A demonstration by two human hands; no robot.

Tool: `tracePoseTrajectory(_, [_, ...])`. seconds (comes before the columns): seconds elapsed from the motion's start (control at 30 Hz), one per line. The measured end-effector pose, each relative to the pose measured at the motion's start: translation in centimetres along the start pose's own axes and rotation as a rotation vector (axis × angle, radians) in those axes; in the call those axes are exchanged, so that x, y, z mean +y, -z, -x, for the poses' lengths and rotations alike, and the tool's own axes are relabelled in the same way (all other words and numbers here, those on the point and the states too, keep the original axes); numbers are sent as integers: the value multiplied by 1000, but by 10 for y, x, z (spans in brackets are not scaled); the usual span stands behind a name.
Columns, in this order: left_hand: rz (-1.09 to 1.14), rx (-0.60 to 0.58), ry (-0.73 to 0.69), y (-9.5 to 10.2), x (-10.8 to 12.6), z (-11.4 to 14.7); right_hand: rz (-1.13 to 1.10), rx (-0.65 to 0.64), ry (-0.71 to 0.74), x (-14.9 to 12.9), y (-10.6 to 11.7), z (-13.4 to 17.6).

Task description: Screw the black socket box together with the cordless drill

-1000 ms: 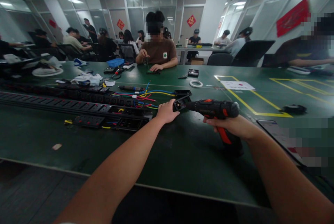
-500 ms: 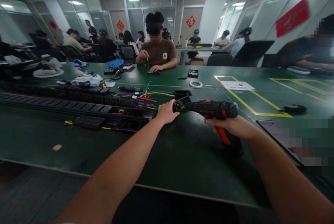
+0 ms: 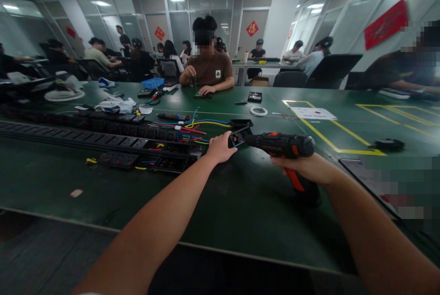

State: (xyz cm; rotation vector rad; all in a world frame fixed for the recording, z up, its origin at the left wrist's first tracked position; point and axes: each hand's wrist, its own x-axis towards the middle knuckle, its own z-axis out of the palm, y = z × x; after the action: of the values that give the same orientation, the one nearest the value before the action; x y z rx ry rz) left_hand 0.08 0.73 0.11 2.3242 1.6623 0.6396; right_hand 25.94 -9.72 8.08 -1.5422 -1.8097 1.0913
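Note:
My left hand (image 3: 222,147) is closed around a small black open-sided housing (image 3: 239,136), tilted above the green table. In my right hand (image 3: 309,166) is a black and orange cordless drill (image 3: 283,144), held by its grip and pointing left. The drill's nose reaches to the housing's right side; the exact contact at its tip is too dark to make out. Just behind the housing lies another black box-shaped part (image 3: 241,123). Blue, yellow, red and green wires (image 3: 195,125) spread out to the left of my left hand.
Long black power strips (image 3: 79,139) fill the table's left side, with a shorter socket piece (image 3: 118,160) in front. A white ring (image 3: 258,111) and a black pen-like tool (image 3: 173,117) lie farther back. Opposite sits a co-worker (image 3: 208,68). A tablet-like device (image 3: 364,180) lies at right.
Both hands, the housing and the drill keep practically the same positions. The whole view shifts very slightly. The co-worker's tool hand opposite moves little.

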Motion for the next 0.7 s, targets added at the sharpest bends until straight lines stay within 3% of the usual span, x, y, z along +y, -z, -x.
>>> tracePoseTrajectory(0.33, [-7, 2, -3, -1, 0, 0, 5, 11, -39, -4, -1, 3])
tracePoseTrajectory(0.7, [-2, -12, 2, 1, 1, 0, 4, -11, 13, -4, -1, 2])
